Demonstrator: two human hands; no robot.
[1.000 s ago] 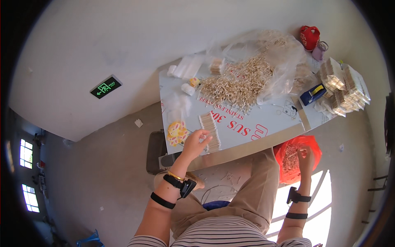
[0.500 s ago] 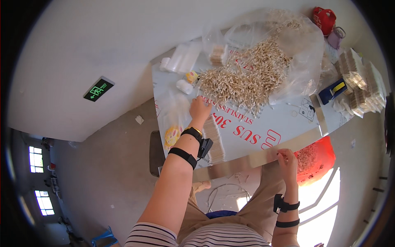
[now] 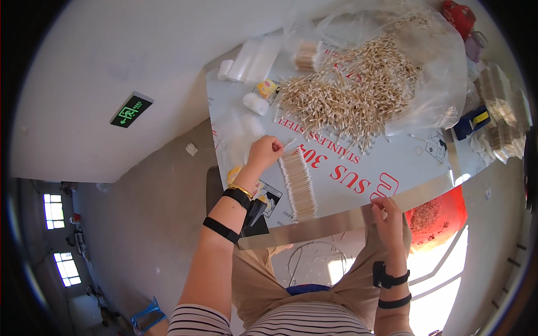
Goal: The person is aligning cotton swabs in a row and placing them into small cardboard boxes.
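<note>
My left hand (image 3: 265,152) is closed in a pinch beside the top of a neat row of cotton swabs (image 3: 298,185). A single cotton swab (image 3: 290,143) sticks out from its fingertips. The row lies flat on the table, swabs side by side. Beyond it spreads a large loose heap of cotton swabs (image 3: 353,89), partly inside a clear plastic bag (image 3: 440,84). At the table's front edge my right hand (image 3: 388,218) rests with curled fingers. Something small and pale shows at them, too small to name.
The metal-topped table (image 3: 336,162) also bears clear plastic sleeves (image 3: 255,60), a white roll (image 3: 256,104), a small yellow box (image 3: 267,87) and a bundle of swabs (image 3: 307,56). Stacked packs (image 3: 499,106) stand at right. A red bag (image 3: 440,218) sits below the right edge.
My left hand has drawn back from the heap toward the row, a swab now showing in its pinch. More of the row is uncovered. My right hand stays at the edge; the view has shifted slightly.
</note>
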